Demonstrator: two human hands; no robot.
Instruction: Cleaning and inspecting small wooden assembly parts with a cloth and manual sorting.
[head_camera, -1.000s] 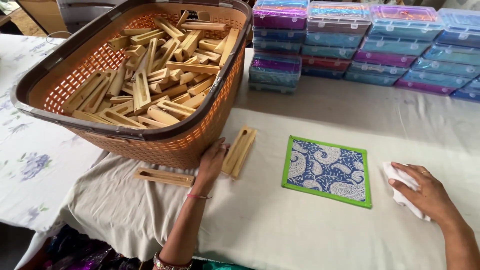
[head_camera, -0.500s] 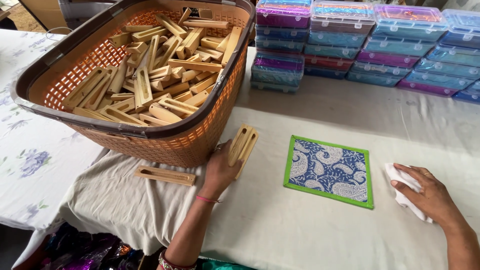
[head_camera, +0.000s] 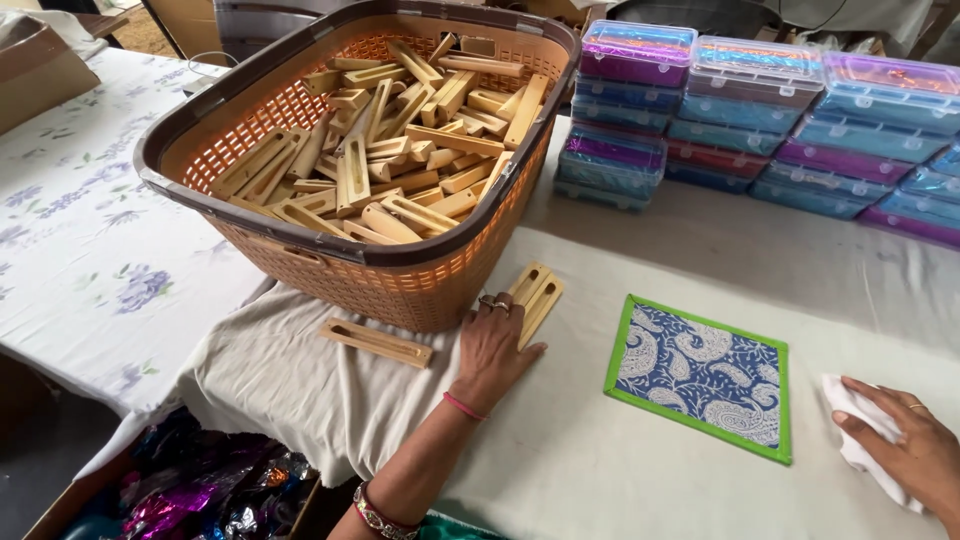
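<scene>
My left hand (head_camera: 492, 348) lies flat on the cloth-covered table, its fingertips on a slotted wooden piece (head_camera: 534, 294) just in front of the orange basket (head_camera: 300, 243). Another slotted wooden piece (head_camera: 377, 342) lies to the left of that hand. The basket is full of several similar wooden pieces (head_camera: 400, 150). My right hand (head_camera: 905, 452) rests at the table's right edge, pressed on a crumpled white cloth (head_camera: 858, 440). Between the hands sits a blue paisley mat with a green border (head_camera: 705, 375).
Stacks of clear-lidded plastic boxes in purple, blue and red (head_camera: 760, 120) line the back right. A floral white tablecloth (head_camera: 90, 240) covers the table on the left. Shiny wrappers fill a box (head_camera: 190, 490) on the floor at bottom left.
My left hand has slid down and flattened on the table, with the wooden piece now under its fingertips. The right hand has stayed on the white cloth.
</scene>
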